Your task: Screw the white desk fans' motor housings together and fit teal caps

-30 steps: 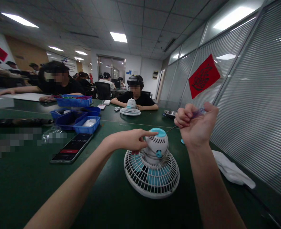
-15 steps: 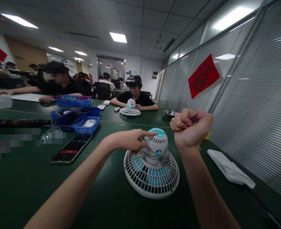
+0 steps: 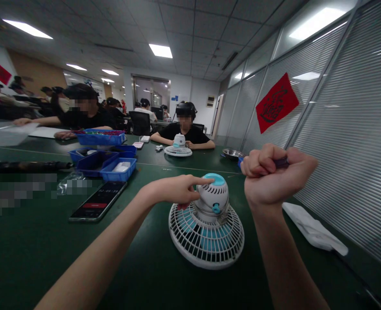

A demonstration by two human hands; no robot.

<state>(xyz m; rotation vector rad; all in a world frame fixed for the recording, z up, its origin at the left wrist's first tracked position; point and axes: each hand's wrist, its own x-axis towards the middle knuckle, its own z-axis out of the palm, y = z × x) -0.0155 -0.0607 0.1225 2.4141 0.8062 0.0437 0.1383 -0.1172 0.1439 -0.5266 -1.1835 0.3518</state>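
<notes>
A white fan with light blue blades [image 3: 206,228] lies grille-down on the green table, its rounded base upward. My left hand [image 3: 180,189] points with its index finger at the blue cap on top of the base, the fingertip on or just over it; the other fingers are curled loosely. Right of the fan and raised above the table is my right hand [image 3: 274,174], its fingers wrapped round a dark purple, stick-like thing, perhaps a screwdriver handle, mostly hidden in the fist.
A phone [image 3: 98,201] lies to the left, below blue bins [image 3: 118,170]. A white power strip [image 3: 313,228] is at the right, a metal bowl [image 3: 232,153] farther back. Across the table a person [image 3: 185,129] sits behind another fan [image 3: 178,146]. Another person [image 3: 82,107] sits at the left.
My right hand has moved to the right, away from the fan, still closed round the dark thing. My left hand keeps its place. The person at the left has moved a clear plastic item.
</notes>
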